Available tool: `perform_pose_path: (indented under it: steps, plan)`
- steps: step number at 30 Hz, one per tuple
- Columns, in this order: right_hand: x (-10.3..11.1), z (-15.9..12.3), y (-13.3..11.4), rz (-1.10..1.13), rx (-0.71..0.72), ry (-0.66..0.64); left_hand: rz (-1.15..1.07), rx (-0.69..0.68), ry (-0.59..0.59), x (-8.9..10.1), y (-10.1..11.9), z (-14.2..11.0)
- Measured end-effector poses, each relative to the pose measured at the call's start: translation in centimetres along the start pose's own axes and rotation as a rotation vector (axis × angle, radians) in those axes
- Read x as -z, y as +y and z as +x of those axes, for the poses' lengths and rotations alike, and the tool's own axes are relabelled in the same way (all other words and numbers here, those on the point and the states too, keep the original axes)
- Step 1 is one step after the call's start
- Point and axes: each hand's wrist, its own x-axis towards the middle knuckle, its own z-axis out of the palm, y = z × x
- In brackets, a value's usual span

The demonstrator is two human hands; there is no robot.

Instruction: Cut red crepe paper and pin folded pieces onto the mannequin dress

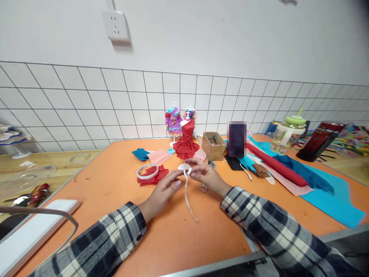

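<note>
A thin white cord (188, 198) with a loop or knot at its top hangs between my hands, its loose tail dangling over the orange table. My left hand (164, 190) pinches the cord from the left side. From the right, the fingers of my right hand (208, 176) close on the knotted part. Just behind my hands stands a small dress form in a red ruffled dress (186, 140), its white base partly hidden by my fingers. Scissors (203, 187) lie beneath my right hand, mostly covered.
A roll of white tape (147, 171) rests on red crepe paper (157, 177) at the left. Behind are a dress form in purple (173, 122), a cardboard box (213, 148) and a phone (237, 139). Rightward lie blue paper sheets (331, 204), a jug (288, 132) and a dark red bottle (319, 142).
</note>
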Motion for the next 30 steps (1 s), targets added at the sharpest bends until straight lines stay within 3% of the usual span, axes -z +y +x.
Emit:
perform_pose_path:
  steps: [4,15,18,22,30]
  plan:
    - [-2.3,-1.3,-1.6,-0.236,0.105,-0.051,-0.403,0.146,0.064,-0.2,-0.5,-0.3]
    - [-1.0,-1.9,-0.3,-0.3,0.238,-0.02,-0.766,0.359,0.067,0.1,1.5,-0.4]
    - [-1.1,-2.1,-0.5,-0.362,0.259,-0.015,-0.716,0.381,0.027,0.2,0.9,-0.4]
    - [-1.4,-2.2,-0.8,-0.405,0.239,-0.061,-0.506,0.392,0.06,0.3,0.4,-0.4]
    - [-1.9,-2.1,-1.3,-0.392,0.125,-0.03,-0.499,0.495,-0.097,0.2,0.7,-0.4]
